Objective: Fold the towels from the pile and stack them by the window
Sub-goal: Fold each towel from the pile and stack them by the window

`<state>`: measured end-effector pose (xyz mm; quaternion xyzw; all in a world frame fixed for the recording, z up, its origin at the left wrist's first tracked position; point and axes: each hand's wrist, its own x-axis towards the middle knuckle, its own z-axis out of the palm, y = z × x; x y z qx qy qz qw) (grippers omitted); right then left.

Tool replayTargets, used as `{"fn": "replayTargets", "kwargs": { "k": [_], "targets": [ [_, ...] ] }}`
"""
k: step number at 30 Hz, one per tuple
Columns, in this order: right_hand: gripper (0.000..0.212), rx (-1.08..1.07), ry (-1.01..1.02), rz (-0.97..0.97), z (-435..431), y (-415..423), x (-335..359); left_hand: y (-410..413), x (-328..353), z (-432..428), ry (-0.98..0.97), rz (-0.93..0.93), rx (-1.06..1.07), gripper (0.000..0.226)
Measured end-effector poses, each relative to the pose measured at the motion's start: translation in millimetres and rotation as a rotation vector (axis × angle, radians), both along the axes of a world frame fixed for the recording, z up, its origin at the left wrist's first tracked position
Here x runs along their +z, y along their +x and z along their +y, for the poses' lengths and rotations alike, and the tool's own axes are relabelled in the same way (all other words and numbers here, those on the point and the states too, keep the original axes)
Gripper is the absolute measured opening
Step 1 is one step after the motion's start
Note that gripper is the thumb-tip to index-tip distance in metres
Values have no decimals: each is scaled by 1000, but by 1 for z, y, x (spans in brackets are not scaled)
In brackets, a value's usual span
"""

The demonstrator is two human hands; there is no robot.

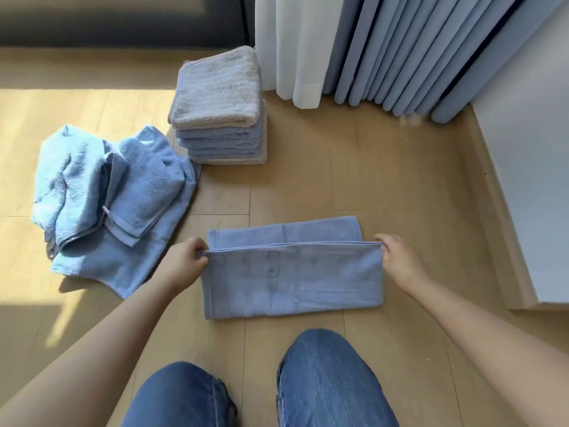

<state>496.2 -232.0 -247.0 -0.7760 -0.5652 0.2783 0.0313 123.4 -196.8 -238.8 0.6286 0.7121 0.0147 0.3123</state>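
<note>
Pinching the upper hem of a long, half-folded blue terry towel (pixel 292 278) on the wooden floor (pixel 385 180), the left hand (pixel 187 260) at nine o'clock and right hand (pixel 397 257) at three curl their fingers on it. From it, the stack of folded grey-blue towels (pixel 218 109) stands at eleven o'clock, the rumpled light-blue towel pile (pixel 117 195) at ten.

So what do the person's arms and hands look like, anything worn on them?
The left hand and right hand are bare: no gloves, and no ring, watch or bracelet shows. The forearms are uncovered to the frame's edge, no sleeve in view. Blue denim jeans cover the knees.
</note>
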Motion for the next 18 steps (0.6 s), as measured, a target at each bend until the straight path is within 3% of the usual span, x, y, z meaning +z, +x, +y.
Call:
{"fn": "replayTargets", "kwargs": {
  "k": [11, 15, 18],
  "targets": [
    [35, -61, -34, 51, 65, -14, -22, 7, -33, 37, 4, 16, 125, 25],
    [39, -164, -110, 158, 59, -19, -31, 8, -45, 29, 4, -57, 233, 28],
    [35, -250, -189, 200, 43, -19, -45, 12, -50, 18, -94, -217, 418, 40]
  ]
}}
